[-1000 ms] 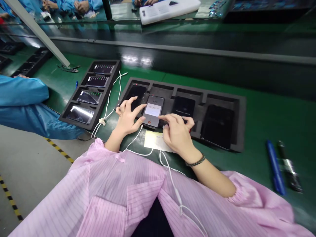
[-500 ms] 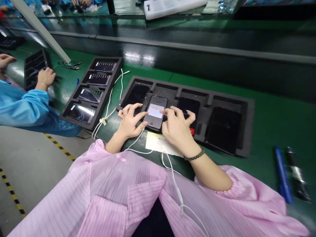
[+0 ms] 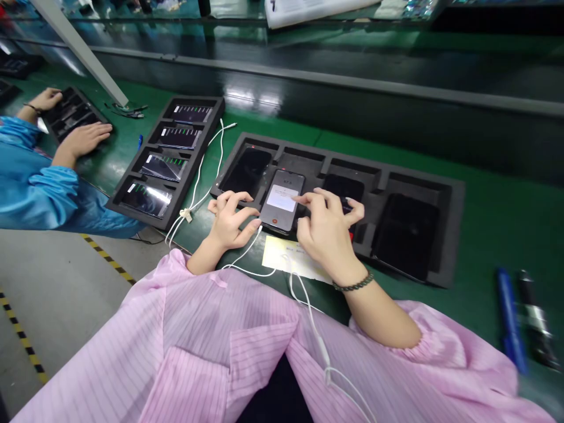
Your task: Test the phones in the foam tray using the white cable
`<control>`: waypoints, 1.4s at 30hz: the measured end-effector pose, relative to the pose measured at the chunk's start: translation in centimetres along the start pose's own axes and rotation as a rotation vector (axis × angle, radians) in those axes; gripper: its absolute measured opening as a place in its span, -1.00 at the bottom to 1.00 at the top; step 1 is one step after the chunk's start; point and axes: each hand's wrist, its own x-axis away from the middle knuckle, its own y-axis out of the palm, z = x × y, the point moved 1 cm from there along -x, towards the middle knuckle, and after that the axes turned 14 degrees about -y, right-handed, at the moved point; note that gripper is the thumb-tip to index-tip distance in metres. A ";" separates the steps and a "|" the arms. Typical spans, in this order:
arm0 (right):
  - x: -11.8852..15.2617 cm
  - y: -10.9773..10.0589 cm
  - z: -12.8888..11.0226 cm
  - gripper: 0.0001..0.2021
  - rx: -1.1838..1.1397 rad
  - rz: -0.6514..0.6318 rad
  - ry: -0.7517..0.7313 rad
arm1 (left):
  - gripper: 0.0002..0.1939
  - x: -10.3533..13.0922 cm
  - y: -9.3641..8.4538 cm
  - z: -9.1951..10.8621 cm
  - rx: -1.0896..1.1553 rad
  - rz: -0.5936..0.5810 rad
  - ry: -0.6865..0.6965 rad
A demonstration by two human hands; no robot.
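Observation:
A smartphone with a lit screen and a white pop-up lies in the second slot of a dark foam tray. My left hand rests at the phone's left edge, fingers spread and slightly curled, holding nothing. Over the phone's right side hovers my right hand, its index fingertip at the screen and its other fingers apart. Dark-screened phones sit in the other slots: one at the left, one partly behind my right hand, one at the right. Below lies a yellow paper slip.
A second foam tray with several phones stands to the left, beside white cables. Further left, a co-worker's hands touch another tray. A blue pen and a black pen lie at right.
The view has shifted slightly. My right index finger stays near the pop-up, with the hand a little further right on the phone. The co-worker's hands have moved onto their tray.

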 end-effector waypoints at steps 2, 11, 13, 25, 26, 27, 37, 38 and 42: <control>-0.1 -0.3 -0.1 -0.67 0.004 0.004 -0.001 | -0.55 0.0 0.0 0.1 0.004 0.006 0.002; -1.5 0.2 -1.7 -0.59 -0.079 -0.210 -0.221 | -0.56 -0.2 0.5 -0.2 0.132 0.280 0.216; -1.4 0.0 -1.4 -0.62 -0.050 -0.219 -0.239 | -0.57 -0.2 0.6 -0.2 0.134 0.268 0.210; 0.9 -1.6 -0.1 -0.69 -0.064 -0.056 -0.150 | -0.59 -0.3 0.7 -0.2 0.139 0.197 0.163; 0.6 -1.3 -0.3 -0.66 -0.067 -0.079 -0.155 | -0.60 -0.3 0.7 -0.2 0.132 0.181 0.152; 0.3 -1.0 -0.6 -0.62 -0.068 -0.104 -0.163 | -0.61 -0.3 0.7 -0.2 0.129 0.172 0.149; -1.1 -1.0 0.2 -0.67 -0.054 -0.188 -0.232 | -0.74 0.7 0.2 2.1 0.041 0.128 0.354; -0.8 -1.5 0.5 -0.70 -0.056 -0.154 -0.217 | -0.72 0.7 0.0 2.4 0.032 0.115 0.355; 0.3 -2.7 1.2 -0.72 -0.054 -0.062 -0.189 | -0.69 0.2 -0.6 3.5 -0.026 0.048 0.363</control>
